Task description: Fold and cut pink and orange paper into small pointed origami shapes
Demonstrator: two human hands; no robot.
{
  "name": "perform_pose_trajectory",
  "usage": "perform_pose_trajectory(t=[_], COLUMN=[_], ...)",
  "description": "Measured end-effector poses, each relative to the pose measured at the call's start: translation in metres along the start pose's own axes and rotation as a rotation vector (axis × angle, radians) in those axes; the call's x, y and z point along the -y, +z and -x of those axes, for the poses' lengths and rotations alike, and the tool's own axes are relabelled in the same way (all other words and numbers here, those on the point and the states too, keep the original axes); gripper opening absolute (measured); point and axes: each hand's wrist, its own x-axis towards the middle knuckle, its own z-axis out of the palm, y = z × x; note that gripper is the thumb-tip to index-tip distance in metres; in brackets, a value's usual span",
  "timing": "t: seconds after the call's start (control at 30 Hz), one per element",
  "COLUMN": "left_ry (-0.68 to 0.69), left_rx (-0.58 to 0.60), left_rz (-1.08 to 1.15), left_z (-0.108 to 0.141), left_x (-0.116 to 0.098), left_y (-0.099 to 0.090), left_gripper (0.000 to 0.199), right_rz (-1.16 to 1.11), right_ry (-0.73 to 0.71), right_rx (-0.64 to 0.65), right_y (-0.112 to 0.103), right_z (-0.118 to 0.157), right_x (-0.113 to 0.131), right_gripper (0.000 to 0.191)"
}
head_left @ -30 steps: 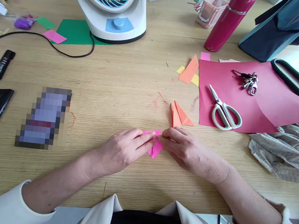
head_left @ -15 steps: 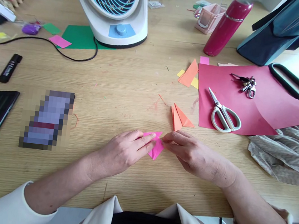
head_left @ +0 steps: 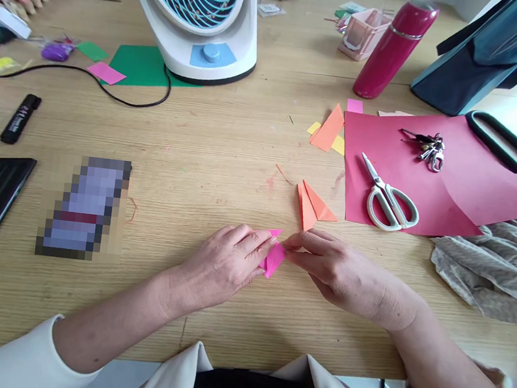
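A small folded piece of pink paper (head_left: 274,259) lies on the table between my two hands. My left hand (head_left: 231,259) rests over its left part, fingers together and pressing on it, so much of the paper is hidden. With thumb and forefinger, my right hand (head_left: 325,261) pinches the paper's right edge. Just beyond my right fingertips is a folded orange paper (head_left: 314,204) with two pointed flaps.
White-handled scissors (head_left: 390,203) and keys (head_left: 431,150) lie on a red paper sheet (head_left: 454,201) at the right. A fan (head_left: 211,33) and a pink flask (head_left: 393,50) stand at the back. Leftward are a pixelated phone-like shape (head_left: 86,208) and a black marker (head_left: 20,119).
My left hand has slid slightly right over the pink paper and now covers more of it. My right hand keeps its pinch at the right edge. The view has shifted a little.
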Motion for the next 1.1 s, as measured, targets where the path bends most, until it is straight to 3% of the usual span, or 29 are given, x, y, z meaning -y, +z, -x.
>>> perform_pose_trajectory(t=[0.6, 0.8, 0.93, 1.1], left_ry=[0.011, 0.005, 0.027, -0.176], left_rx=[0.099, 0.145, 0.113, -0.059], left_rz=[0.077, 0.159, 0.294, 0.406], left_z=[0.013, 0.015, 0.016, 0.011], left_x=[-0.004, 0.000, 0.008, 0.014], left_y=[-0.003, -0.005, -0.004, -0.001], left_gripper=[0.057, 0.066, 0.058, 0.037], right_rz=[0.028, 0.035, 0.009, -0.003], right_ry=[0.020, 0.015, -0.048, -0.084], right_rx=[0.007, -0.110, -0.138, -0.099], right_y=[-0.005, 0.001, 0.010, 0.018], right_z=[0.004, -0.001, -0.005, -0.007], right_x=[-0.003, -0.005, -0.006, -0.009], right_gripper=[0.036, 0.032, 0.033, 0.027])
